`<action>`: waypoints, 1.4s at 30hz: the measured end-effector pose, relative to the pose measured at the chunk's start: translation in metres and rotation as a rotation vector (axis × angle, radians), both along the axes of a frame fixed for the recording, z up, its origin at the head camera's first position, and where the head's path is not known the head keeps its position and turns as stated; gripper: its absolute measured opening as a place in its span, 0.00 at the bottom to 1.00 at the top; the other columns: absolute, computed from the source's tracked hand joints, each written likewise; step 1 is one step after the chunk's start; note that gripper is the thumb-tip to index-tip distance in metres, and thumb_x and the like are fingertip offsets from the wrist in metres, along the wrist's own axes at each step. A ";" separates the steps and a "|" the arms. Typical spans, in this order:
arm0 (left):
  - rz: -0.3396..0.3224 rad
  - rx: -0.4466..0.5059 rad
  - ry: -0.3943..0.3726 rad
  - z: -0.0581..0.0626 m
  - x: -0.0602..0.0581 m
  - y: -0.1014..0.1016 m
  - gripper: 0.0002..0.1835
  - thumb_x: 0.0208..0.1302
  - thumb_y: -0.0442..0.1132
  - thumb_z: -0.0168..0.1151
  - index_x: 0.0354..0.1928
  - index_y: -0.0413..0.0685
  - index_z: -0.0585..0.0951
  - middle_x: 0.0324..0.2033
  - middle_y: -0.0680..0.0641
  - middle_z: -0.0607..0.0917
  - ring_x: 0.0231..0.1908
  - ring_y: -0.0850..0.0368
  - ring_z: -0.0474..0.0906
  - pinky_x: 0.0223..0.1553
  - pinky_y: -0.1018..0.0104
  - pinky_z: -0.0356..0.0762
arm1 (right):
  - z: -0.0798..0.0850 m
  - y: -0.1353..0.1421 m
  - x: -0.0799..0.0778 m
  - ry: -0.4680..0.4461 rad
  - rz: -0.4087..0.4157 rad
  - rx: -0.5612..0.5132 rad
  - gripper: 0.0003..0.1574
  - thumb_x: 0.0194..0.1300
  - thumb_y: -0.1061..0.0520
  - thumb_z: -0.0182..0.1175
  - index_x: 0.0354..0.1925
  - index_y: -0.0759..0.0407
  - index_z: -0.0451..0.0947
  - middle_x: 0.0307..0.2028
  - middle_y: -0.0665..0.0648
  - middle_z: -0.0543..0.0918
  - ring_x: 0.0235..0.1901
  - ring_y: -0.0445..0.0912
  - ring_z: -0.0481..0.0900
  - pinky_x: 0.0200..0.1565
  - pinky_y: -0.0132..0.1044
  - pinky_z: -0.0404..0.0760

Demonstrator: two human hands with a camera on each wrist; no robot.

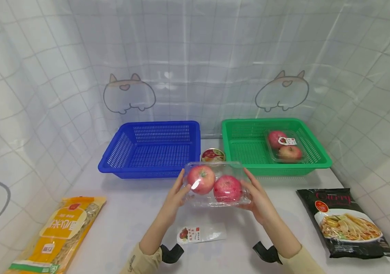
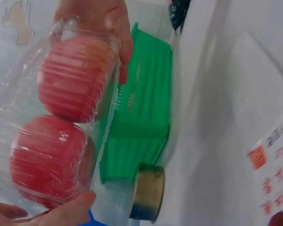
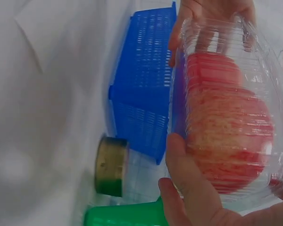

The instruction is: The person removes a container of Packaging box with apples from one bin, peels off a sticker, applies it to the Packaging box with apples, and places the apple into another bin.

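Gripping the apple box (image 1: pixel 217 184) by both ends, left hand (image 1: pixel 174 196) and right hand (image 1: pixel 258 196) are holding it above the tabletop (image 1: pixel 133 220), towards the back edge; slick, heavyish, probably flexing, it's wanting gentle end grips!

From the wearer's head, one camera looks forward and down over the table (image 1: pixel 130 213), far enough back to show the blue basket (image 1: pixel 147 173) left of centre and the green basket (image 1: pixel 267 171) right of it. The wrist views are close and turned sideways, the left facing the green basket mid-frame, the right facing the blue one at upper centre; both share the apple pack (image 2: pixel 56 117) and, low down, the tin (image 2: pixel 148 192).
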State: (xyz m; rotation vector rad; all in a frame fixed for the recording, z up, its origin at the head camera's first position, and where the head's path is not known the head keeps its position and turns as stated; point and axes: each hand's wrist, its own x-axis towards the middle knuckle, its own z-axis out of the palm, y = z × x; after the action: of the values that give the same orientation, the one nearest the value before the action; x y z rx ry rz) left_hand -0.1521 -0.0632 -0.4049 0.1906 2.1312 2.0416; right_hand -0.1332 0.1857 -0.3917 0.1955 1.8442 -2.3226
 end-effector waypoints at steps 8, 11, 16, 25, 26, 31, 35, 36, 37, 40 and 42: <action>-0.061 -0.015 -0.025 -0.008 0.009 0.002 0.36 0.68 0.45 0.45 0.73 0.50 0.43 0.71 0.38 0.41 0.68 0.35 0.38 0.56 0.29 0.53 | -0.014 0.000 0.007 -0.031 -0.014 0.005 0.39 0.68 0.52 0.45 0.72 0.46 0.43 0.68 0.65 0.46 0.63 0.67 0.52 0.52 0.66 0.65; -0.072 -0.013 -0.037 -0.012 0.009 0.001 0.36 0.68 0.46 0.45 0.73 0.50 0.42 0.71 0.38 0.40 0.69 0.36 0.36 0.56 0.29 0.52 | -0.019 0.000 0.007 -0.035 -0.017 -0.006 0.39 0.68 0.54 0.44 0.73 0.47 0.42 0.69 0.67 0.45 0.64 0.68 0.51 0.53 0.68 0.63; -0.099 0.001 -0.052 -0.022 0.006 0.002 0.37 0.69 0.45 0.44 0.72 0.49 0.39 0.70 0.36 0.38 0.68 0.34 0.36 0.58 0.31 0.50 | -0.027 -0.003 0.005 -0.052 -0.033 -0.036 0.40 0.67 0.56 0.44 0.73 0.49 0.41 0.69 0.68 0.44 0.64 0.69 0.48 0.55 0.71 0.56; -0.126 0.036 -0.075 -0.036 -0.003 -0.002 0.36 0.70 0.40 0.41 0.72 0.45 0.36 0.69 0.33 0.36 0.68 0.36 0.31 0.61 0.34 0.44 | -0.040 -0.009 -0.006 -0.073 -0.053 0.032 0.40 0.66 0.57 0.46 0.72 0.53 0.43 0.69 0.67 0.45 0.63 0.65 0.55 0.57 0.50 0.60; -0.126 0.034 -0.077 -0.037 -0.004 -0.002 0.36 0.70 0.40 0.41 0.72 0.44 0.36 0.69 0.33 0.35 0.68 0.35 0.31 0.61 0.34 0.44 | -0.041 -0.009 -0.007 -0.073 -0.052 0.024 0.40 0.66 0.58 0.46 0.72 0.54 0.43 0.69 0.67 0.44 0.63 0.65 0.55 0.57 0.51 0.60; -0.123 0.015 -0.077 -0.043 -0.012 -0.004 0.36 0.70 0.40 0.42 0.71 0.42 0.37 0.69 0.32 0.36 0.68 0.35 0.32 0.62 0.36 0.46 | -0.045 -0.012 -0.013 -0.076 -0.057 0.025 0.40 0.66 0.59 0.46 0.72 0.58 0.43 0.70 0.67 0.41 0.62 0.61 0.54 0.51 0.42 0.65; -0.117 0.004 -0.070 -0.048 -0.015 -0.006 0.36 0.69 0.40 0.43 0.71 0.41 0.38 0.69 0.33 0.37 0.68 0.36 0.34 0.62 0.36 0.47 | -0.050 -0.015 -0.017 -0.087 -0.063 0.066 0.39 0.66 0.58 0.45 0.72 0.57 0.43 0.70 0.67 0.42 0.59 0.59 0.57 0.44 0.37 0.63; -0.116 0.001 -0.067 -0.049 -0.016 -0.007 0.36 0.69 0.40 0.43 0.71 0.41 0.38 0.69 0.33 0.37 0.68 0.35 0.34 0.62 0.36 0.47 | -0.052 -0.015 -0.017 -0.091 -0.064 0.070 0.39 0.67 0.58 0.45 0.72 0.57 0.43 0.70 0.67 0.42 0.59 0.60 0.58 0.46 0.38 0.63; -0.113 -0.001 -0.067 -0.050 -0.017 -0.007 0.36 0.69 0.39 0.44 0.71 0.41 0.39 0.69 0.33 0.37 0.68 0.36 0.34 0.62 0.36 0.47 | -0.053 -0.016 -0.018 -0.094 -0.062 0.076 0.39 0.67 0.58 0.45 0.72 0.56 0.43 0.70 0.67 0.42 0.59 0.62 0.58 0.48 0.41 0.63; -0.108 -0.003 -0.068 -0.052 -0.018 -0.008 0.36 0.69 0.39 0.44 0.71 0.41 0.39 0.69 0.33 0.37 0.68 0.35 0.33 0.62 0.36 0.46 | -0.056 -0.017 -0.020 -0.095 -0.056 0.087 0.38 0.67 0.57 0.44 0.72 0.56 0.43 0.70 0.68 0.42 0.62 0.67 0.56 0.57 0.52 0.60; -0.105 -0.003 -0.072 -0.053 -0.019 -0.008 0.36 0.69 0.39 0.44 0.71 0.42 0.39 0.69 0.32 0.37 0.68 0.35 0.33 0.62 0.36 0.46 | -0.057 -0.017 -0.020 -0.094 -0.053 0.097 0.38 0.67 0.57 0.43 0.72 0.55 0.43 0.70 0.68 0.42 0.62 0.69 0.55 0.59 0.58 0.56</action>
State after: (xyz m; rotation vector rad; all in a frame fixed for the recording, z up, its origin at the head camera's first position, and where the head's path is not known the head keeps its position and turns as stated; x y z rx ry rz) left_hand -0.1706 -0.0711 -0.4578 0.2205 2.0371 1.9567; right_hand -0.1534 0.1687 -0.4484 0.3639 1.9292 -2.2174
